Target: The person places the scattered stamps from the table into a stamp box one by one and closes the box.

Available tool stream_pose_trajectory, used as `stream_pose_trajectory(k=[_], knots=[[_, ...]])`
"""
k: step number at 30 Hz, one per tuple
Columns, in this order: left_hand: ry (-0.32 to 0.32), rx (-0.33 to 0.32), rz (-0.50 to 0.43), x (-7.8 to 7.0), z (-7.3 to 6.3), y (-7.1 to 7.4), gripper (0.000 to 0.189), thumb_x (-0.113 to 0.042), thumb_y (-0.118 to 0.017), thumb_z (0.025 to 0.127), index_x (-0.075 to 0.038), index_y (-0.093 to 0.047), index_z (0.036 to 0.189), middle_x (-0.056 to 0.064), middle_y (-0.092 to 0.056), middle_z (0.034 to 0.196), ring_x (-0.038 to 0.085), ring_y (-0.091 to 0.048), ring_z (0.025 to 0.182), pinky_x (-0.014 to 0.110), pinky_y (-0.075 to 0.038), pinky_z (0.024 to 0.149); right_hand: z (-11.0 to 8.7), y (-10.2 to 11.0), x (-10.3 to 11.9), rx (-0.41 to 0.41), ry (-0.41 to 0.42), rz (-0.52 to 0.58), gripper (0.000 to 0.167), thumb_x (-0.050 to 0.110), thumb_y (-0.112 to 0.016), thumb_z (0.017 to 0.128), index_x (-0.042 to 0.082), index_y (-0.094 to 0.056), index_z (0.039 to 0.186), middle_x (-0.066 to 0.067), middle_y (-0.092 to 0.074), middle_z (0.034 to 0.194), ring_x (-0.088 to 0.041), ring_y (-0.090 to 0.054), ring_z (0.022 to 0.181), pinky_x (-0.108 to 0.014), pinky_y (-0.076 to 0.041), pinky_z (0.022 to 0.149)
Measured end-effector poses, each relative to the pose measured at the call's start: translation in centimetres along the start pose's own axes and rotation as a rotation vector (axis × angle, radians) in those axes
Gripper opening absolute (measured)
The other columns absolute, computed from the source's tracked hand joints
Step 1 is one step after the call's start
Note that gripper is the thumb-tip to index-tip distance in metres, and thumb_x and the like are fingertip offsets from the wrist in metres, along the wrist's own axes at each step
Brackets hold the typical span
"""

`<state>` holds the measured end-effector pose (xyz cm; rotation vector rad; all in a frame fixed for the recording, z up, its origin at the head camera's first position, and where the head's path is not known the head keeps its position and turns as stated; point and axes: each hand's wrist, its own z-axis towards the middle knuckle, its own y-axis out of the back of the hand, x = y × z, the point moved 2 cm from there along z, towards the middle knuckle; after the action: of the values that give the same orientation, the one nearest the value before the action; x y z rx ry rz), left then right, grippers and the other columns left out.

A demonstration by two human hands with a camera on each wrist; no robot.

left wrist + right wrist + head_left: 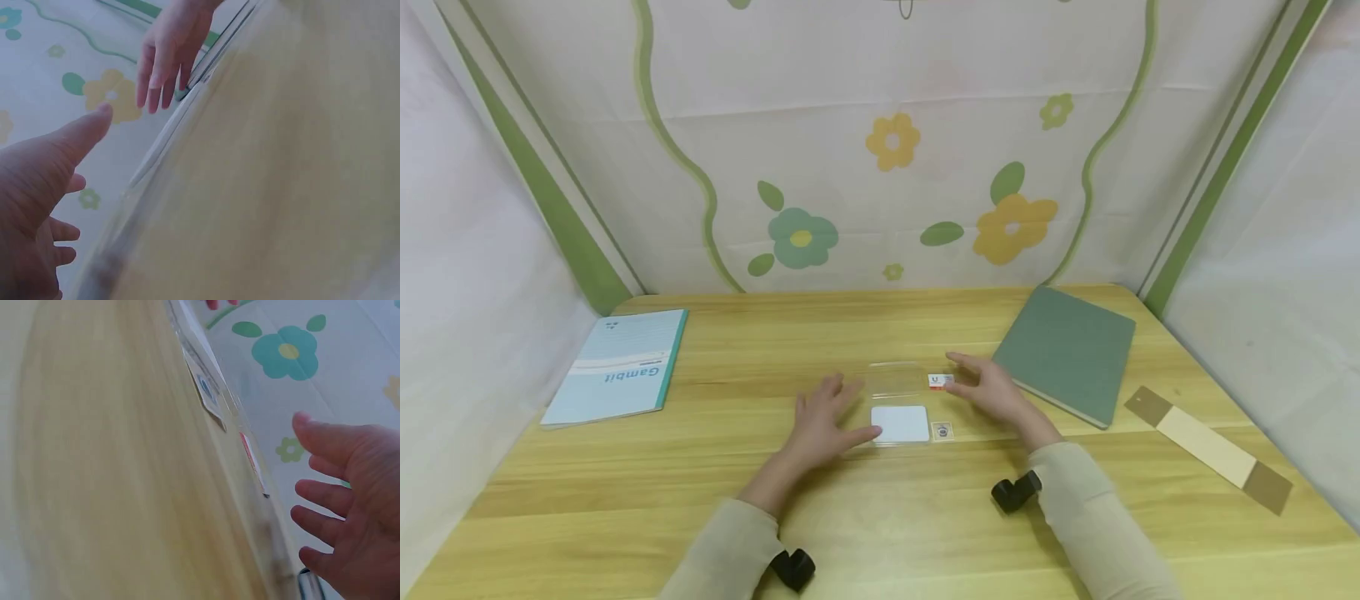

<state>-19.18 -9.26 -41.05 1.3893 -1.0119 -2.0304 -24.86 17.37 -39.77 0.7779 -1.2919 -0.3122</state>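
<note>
A white rectangular card (900, 423) lies on the table, apparently within clear plastic. Behind it is a clear plastic piece (895, 380). My left hand (822, 427) is spread at their left, its thumb tip at the white card's left edge; whether it touches, I cannot tell. My right hand (996, 390) hovers at the right with fingers apart. Its thumb overlaps a small white-and-red card (939, 382) in the head view. Nearer me lies a small square tag (942, 432) with a dark emblem. In the right wrist view the palm (375, 512) holds nothing.
A green hardcover notebook (1067, 354) lies right of my right hand, and a brown-and-cream strip (1210, 447) beyond it. At the far left is a light blue notebook (617, 367). Flowered fabric (850, 83) walls the table's back and sides.
</note>
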Motion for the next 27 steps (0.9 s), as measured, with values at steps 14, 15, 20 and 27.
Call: stream_pose_trajectory(k=[14, 15, 20, 27], knots=[[-0.025, 0.011, 0.123, 0.0, -0.3, -1.8, 0.071, -0.065, -0.054, 0.067, -0.023, -0.049, 0.124, 0.019, -0.025, 0.135, 0.039, -0.015, 0.123, 0.062, 0.002, 0.089, 0.2, -2.0, -1.8, -0.090, 0.144, -0.036, 0.044, 0.015, -0.064, 0.079, 0.000, -0.051, 0.118, -0.016, -0.045, 0.124, -0.033, -0.031, 0.119, -0.046, -0.019, 0.096], [-0.025, 0.013, 0.129, 0.0, -0.3, -1.8, 0.070, -0.065, -0.053, 0.068, -0.023, -0.049, 0.124, 0.019, -0.025, 0.135, 0.038, -0.015, 0.123, 0.061, 0.002, 0.089, 0.2, -2.1, -1.8, -0.098, 0.150, -0.055, 0.044, 0.015, -0.064, 0.079, -0.001, -0.051, 0.118, -0.016, -0.045, 0.124, -0.033, -0.032, 0.118, -0.046, -0.020, 0.095], [-0.019, 0.024, 0.142, -0.2, -0.5, -1.8, 0.066, -0.063, -0.054, 0.069, -0.024, -0.050, 0.123, 0.018, -0.024, 0.136, 0.037, -0.013, 0.124, 0.060, 0.004, 0.090, 0.2, -2.2, -1.7, -0.118, 0.161, -0.129, 0.042, 0.015, -0.063, 0.079, -0.003, -0.052, 0.116, -0.017, -0.045, 0.123, -0.034, -0.034, 0.116, -0.048, -0.022, 0.094], [-0.020, 0.020, 0.138, -0.1, -0.5, -1.7, 0.064, -0.061, -0.056, 0.070, -0.023, -0.052, 0.121, 0.018, -0.025, 0.136, 0.036, -0.013, 0.124, 0.060, 0.003, 0.090, 0.1, -2.2, -1.5, -0.126, 0.160, -0.116, 0.037, 0.012, -0.062, 0.079, -0.004, -0.055, 0.112, -0.017, -0.046, 0.122, -0.035, -0.036, 0.115, -0.048, -0.024, 0.093]])
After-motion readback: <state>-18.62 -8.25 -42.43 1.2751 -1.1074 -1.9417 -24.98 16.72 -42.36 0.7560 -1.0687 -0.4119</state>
